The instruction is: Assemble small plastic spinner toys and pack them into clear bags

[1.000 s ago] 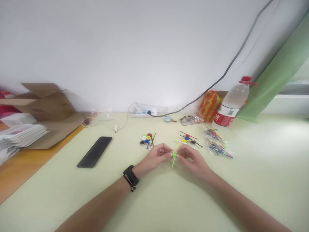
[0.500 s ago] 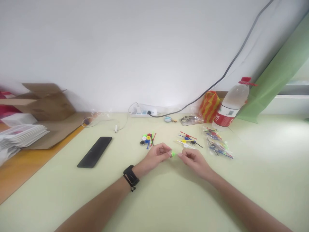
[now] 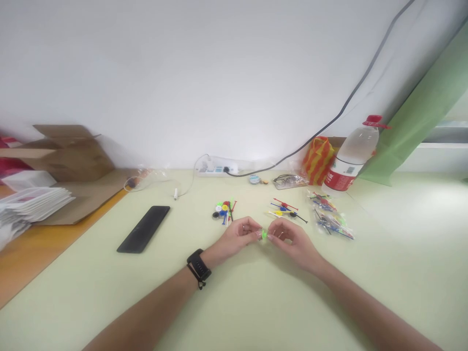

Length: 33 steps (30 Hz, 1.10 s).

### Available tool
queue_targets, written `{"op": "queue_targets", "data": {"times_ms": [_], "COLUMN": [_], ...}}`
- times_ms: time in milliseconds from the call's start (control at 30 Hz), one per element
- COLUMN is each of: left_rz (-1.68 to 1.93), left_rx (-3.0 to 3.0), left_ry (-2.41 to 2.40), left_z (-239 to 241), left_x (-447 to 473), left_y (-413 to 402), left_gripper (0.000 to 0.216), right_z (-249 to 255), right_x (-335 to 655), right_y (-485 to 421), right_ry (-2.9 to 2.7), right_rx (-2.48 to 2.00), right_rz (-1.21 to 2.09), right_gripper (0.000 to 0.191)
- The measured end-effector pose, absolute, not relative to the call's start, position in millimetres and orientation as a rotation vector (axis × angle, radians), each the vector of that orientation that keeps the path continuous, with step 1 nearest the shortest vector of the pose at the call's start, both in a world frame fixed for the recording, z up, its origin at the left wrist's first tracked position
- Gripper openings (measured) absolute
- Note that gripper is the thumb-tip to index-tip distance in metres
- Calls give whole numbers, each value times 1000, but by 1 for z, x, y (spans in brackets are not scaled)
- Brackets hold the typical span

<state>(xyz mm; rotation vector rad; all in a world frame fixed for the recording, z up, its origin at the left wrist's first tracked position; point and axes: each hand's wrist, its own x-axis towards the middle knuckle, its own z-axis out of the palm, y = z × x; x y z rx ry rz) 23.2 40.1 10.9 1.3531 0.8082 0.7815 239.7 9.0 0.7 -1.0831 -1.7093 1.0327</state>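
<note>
A small bright green plastic disc (image 3: 263, 234) is pinched between the fingertips of my left hand (image 3: 239, 237), above the table. My right hand (image 3: 290, 240) is closed too, its thumb and fingertips gripping the disc from the other side. Just beyond my left hand lies a pile of coloured plastic discs and thin sticks (image 3: 224, 210). Past my right hand is a group of sticks with discs on them (image 3: 285, 210), in red, blue, yellow and black; my fingers partly cover it.
Clear bags of similar parts (image 3: 332, 222) lie to the right, near a large water bottle (image 3: 347, 161) and a striped bag (image 3: 317, 161). A black phone-like slab (image 3: 144, 229) lies left. At the wall sit a power strip (image 3: 215, 168) and glasses (image 3: 290, 181). A cardboard box (image 3: 73, 161) stands far left.
My right hand has moved left to meet the green disc, and its fingertips now grip it. My left hand has stayed nearly still.
</note>
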Motion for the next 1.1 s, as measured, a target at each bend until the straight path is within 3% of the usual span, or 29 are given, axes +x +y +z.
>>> {"op": "queue_targets", "data": {"times_ms": [500,667,800,900,1100], "left_rz": [777,790,805,809,815], "left_rx": [1374,1370,1363,1355,1372], "left_ry": [814,798,806,834,824], "left_z": [10,10,8,6,5], "left_x": [22,22,22,21,22], "left_y": [41,41,42,42,43], "left_gripper": [36,37,38,38,38], "right_z": [-1,-1,2,4,4], "right_x": [242,241,242,244,242], "right_y": [9,7,6,8,10], "right_ry": [-1709,-1644,-1676,-1753,-1663], "right_rx": [-1093,-1054,-1095,-1124,-1098], "right_rz": [985,1008,1086,1163,1141], "right_gripper": [22,52,35,62,38]}}
